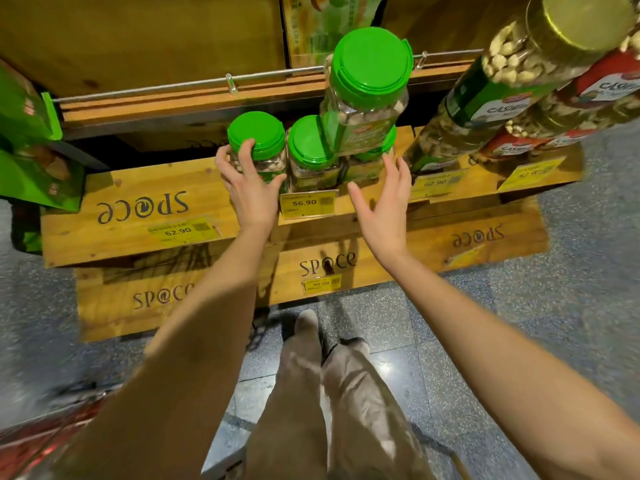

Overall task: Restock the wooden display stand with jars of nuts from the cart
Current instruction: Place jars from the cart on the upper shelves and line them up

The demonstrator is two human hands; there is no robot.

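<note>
My left hand (pixel 247 183) grips a clear jar of nuts with a green lid (pixel 258 135), standing on the wooden display stand (pixel 138 202). To its right stand more green-lidded jars (pixel 308 143), and one jar (pixel 369 81) is stacked on top of them. My right hand (pixel 384 199) hovers open just in front of those jars, fingers spread, fingertips near the lower right jar; contact is unclear. The cart shows only as a blurred red edge (pixel 45 434) at the lower left.
Cashew jars with gold lids (pixel 519 81) are stacked at the right. Green packets (pixel 31 140) hang at the left. Price tags (pixel 308 203) line the stand's front boards. A metal rail (pixel 228 79) runs along the upper shelf. My legs stand on the tiled floor (pixel 554 306).
</note>
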